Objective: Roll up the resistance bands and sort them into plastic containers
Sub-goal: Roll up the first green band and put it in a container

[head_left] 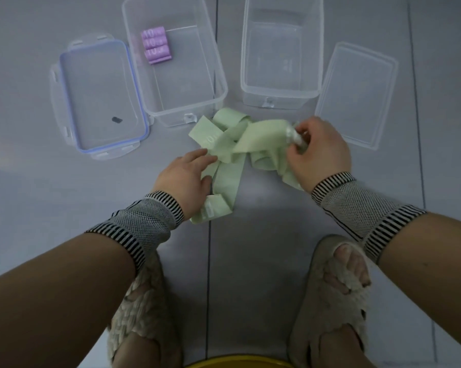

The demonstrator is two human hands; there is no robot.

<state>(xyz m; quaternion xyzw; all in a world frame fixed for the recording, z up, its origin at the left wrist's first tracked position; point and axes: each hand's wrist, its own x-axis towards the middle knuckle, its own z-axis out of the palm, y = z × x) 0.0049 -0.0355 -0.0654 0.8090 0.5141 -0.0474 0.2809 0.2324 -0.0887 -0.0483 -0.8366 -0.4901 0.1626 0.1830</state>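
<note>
Tangled pile of pale green flat elastic resistance bands (229, 147) lies on the grey tiled floor (38, 181), just near of the two open boxes, between both hands. Right hand (317, 150) has its grip curled and pinched on the right end of the pile, where a bit of crinkled clear wrap (294, 135) shows at the fingertips. Left hand (184, 173) lies flat on the left part of the pile, fingers straight, pressing the bands, grip apart. Three rolled purple resistance bands (156, 45) sit side by side in the far left corner of the left clear plastic rectangular container (218, 78). Right clear plastic rectangular container (317, 83) stands just right of it. Blue-sealed clear lid with clip tabs (101, 99) lies left of the left box, touching it; plain clear lid (356, 94) lies right of the right box. Striped knit wrist cuffs (149, 221) on both forearms. Fluffy beige slippers (333, 301) on the feet at near edge, yellow rim (237, 363) at bottom.
</note>
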